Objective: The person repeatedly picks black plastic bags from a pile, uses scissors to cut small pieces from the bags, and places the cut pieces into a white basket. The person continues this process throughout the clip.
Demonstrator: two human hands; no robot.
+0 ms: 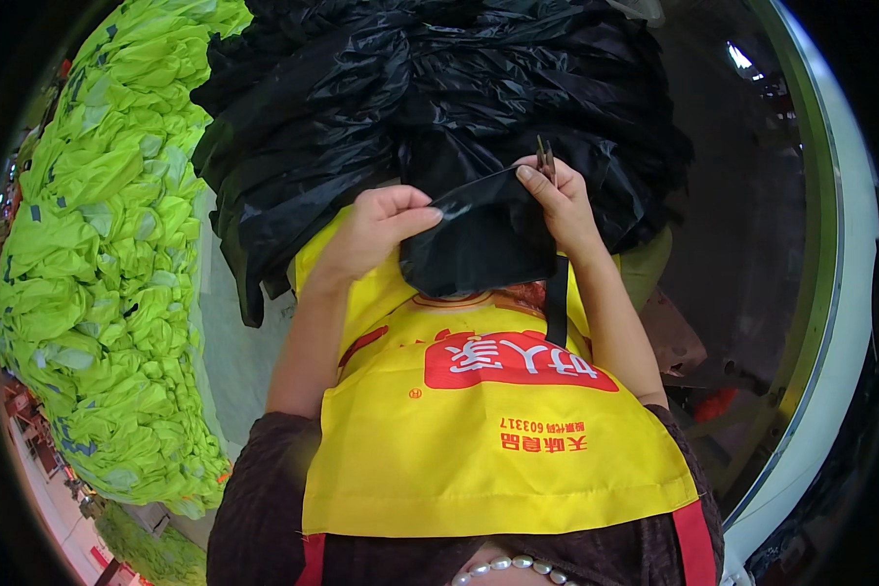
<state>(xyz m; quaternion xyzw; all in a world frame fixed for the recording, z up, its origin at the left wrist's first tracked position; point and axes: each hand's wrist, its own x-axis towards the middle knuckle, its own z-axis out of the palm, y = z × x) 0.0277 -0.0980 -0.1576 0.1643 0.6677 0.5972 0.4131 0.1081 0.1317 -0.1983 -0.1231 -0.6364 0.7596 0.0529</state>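
Observation:
A piece of thin black fabric (488,246) hangs between my two hands over my lap, its upper edge drawn taut. My left hand (376,230) pinches that edge at its left end between thumb and fingers. At the right end, my right hand (559,203) grips it with thumb and forefinger. Small metal thread snips (546,158) are also tucked in my right hand, their tips pointing up past the fingers. Behind lies a large, crumpled pile of shiny black fabric (439,88), which seems continuous with the held piece.
Heaped bright lime-green garments (107,264) run along the left side. To the right is a dark surface (752,205) bordered by a pale curved edge (845,244). A yellow apron (459,469) with red print covers my front and lap.

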